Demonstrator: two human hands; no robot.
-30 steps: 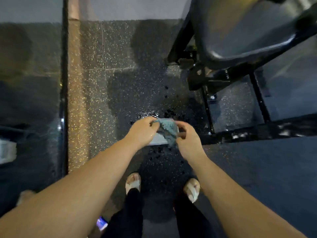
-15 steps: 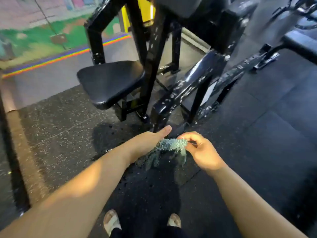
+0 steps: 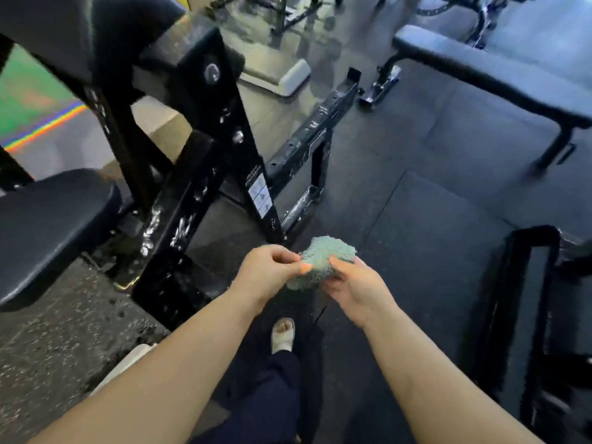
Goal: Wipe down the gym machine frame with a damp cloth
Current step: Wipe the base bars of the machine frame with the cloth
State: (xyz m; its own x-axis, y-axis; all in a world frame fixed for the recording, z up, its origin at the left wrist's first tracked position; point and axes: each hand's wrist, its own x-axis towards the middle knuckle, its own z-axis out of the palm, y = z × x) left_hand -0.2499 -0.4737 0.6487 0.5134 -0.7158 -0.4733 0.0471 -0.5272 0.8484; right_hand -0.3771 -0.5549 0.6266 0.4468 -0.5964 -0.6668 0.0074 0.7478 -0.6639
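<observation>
The left hand (image 3: pixel 269 274) and right hand (image 3: pixel 355 286) pinch the bunched teal cloth (image 3: pixel 323 259); slack fingers (image 3: pixel 340 263) could drop it onto the dark rubber floor (image 3: pixel 432 235) below.

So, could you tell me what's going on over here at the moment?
A person is standing next to a black gym machine frame with a bunched teal cloth held in front of them. The left hand pinches one edge of it and the right hand grips the other side. The cloth is off the frame, which shows wet-looking glints, so no wiping is happening at this moment.
</observation>
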